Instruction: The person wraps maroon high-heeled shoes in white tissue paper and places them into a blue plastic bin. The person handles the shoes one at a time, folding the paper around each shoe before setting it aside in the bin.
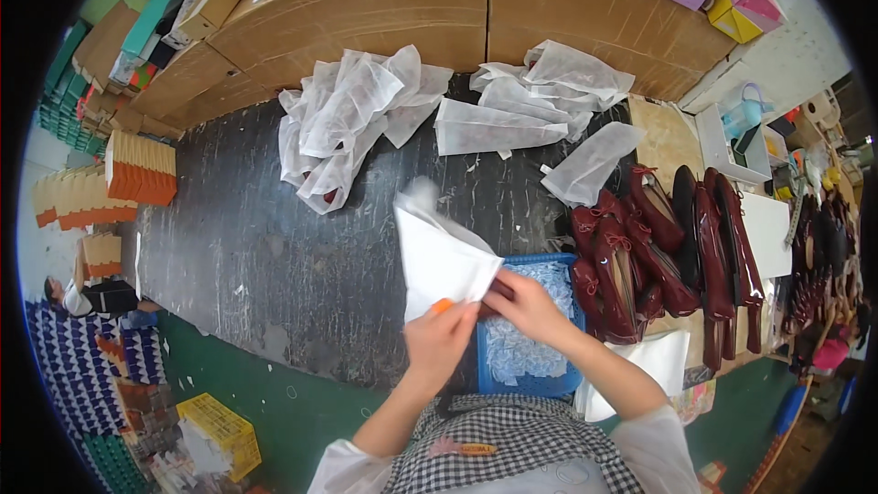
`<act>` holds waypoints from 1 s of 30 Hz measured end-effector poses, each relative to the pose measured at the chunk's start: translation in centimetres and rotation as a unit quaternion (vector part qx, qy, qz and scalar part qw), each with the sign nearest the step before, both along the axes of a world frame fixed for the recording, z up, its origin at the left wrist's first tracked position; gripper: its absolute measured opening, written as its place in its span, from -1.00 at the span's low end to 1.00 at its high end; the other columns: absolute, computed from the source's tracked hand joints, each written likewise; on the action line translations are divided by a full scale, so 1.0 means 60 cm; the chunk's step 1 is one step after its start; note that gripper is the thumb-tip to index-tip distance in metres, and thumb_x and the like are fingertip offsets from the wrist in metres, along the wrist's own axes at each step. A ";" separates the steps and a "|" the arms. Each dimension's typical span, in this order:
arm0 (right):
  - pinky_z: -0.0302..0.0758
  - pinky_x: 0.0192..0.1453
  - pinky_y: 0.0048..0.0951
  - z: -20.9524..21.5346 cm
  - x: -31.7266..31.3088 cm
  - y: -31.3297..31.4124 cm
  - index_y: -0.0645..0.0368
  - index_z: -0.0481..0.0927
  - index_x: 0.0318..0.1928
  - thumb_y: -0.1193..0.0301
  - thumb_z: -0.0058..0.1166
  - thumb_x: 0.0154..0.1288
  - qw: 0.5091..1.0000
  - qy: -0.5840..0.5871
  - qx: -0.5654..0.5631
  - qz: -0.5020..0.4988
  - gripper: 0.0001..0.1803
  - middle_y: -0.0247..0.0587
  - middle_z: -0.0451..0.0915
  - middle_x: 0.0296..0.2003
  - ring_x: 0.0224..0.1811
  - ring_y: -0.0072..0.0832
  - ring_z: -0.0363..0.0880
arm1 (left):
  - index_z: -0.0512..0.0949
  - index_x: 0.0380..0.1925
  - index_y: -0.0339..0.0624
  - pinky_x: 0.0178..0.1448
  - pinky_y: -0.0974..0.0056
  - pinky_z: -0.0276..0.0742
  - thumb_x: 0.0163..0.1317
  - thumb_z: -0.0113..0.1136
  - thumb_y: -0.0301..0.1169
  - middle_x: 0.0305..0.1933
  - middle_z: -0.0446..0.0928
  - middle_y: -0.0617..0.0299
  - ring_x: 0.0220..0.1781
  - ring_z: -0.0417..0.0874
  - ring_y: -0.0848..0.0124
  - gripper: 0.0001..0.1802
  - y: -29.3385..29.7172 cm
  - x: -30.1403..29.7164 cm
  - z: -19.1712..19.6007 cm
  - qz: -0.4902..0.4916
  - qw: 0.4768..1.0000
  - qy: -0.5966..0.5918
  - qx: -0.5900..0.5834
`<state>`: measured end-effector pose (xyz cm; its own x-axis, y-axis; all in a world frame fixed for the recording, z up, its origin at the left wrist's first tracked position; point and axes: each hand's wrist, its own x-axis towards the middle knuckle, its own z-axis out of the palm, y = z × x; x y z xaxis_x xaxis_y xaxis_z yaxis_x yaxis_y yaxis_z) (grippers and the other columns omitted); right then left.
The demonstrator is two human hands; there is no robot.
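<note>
My left hand grips the lower edge of a white fabric bag, with something small and orange at the fingertips. My right hand holds a dark red shoe at the bag's open mouth; most of the shoe is hidden by the bag and my fingers. Both hands hover over a blue basket filled with small pale packets, at the near edge of the dark worktable.
A row of dark red glossy shoes lies to the right. Piles of white fabric bags sit at the table's back before brown cartons. Coloured boxes stand behind. A yellow crate and a seated person are on the left.
</note>
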<state>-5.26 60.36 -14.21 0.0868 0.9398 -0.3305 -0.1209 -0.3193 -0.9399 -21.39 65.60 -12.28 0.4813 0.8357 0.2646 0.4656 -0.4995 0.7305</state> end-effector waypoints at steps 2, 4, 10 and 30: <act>0.45 -0.06 -0.52 -0.037 -0.044 0.084 0.20 0.39 0.16 0.48 -0.02 0.32 0.986 0.004 0.159 -0.045 -0.61 -0.13 0.47 -0.02 -0.09 -0.54 0.50 | 0.53 -0.63 -0.34 -0.58 0.32 0.18 0.11 0.19 -0.52 -0.74 0.33 0.22 -0.70 0.31 0.49 -0.83 0.011 -0.040 0.031 0.066 0.996 -0.054 0.013; 0.45 -0.15 -0.54 0.028 -0.098 0.105 0.16 0.29 0.26 0.43 0.02 0.32 0.980 0.104 0.157 -0.071 -0.50 -0.19 0.45 -0.05 -0.18 -0.61 0.49 | 0.38 -0.71 -0.37 -0.57 0.34 0.00 0.17 0.13 -0.57 -0.74 0.19 0.33 -0.66 0.11 0.59 -0.71 0.027 -0.074 0.076 0.169 0.984 -0.056 -0.022; 0.49 -0.35 -0.53 0.019 -0.074 -0.026 0.27 0.57 -0.31 0.41 0.09 0.27 0.997 -0.005 0.078 0.018 -0.85 -0.30 0.60 -0.44 -0.39 -0.62 0.55 | 0.31 -0.68 -0.35 -0.50 0.42 -0.01 0.25 0.08 -0.49 -0.67 0.17 0.45 -0.55 0.12 0.69 -0.67 -0.025 -0.097 0.024 0.193 0.928 -0.217 -0.231; 0.38 0.15 -0.28 0.092 -0.004 -0.297 0.22 0.53 -0.14 0.37 0.13 0.15 0.910 -0.336 0.092 0.225 -0.72 0.00 0.44 -0.01 0.08 -0.12 0.41 | 0.64 -0.50 -0.11 -0.47 0.12 0.45 0.19 0.15 -0.23 -0.60 0.50 0.03 -0.55 0.57 0.07 -0.77 -0.107 -0.053 -0.076 -0.006 0.996 0.092 -0.009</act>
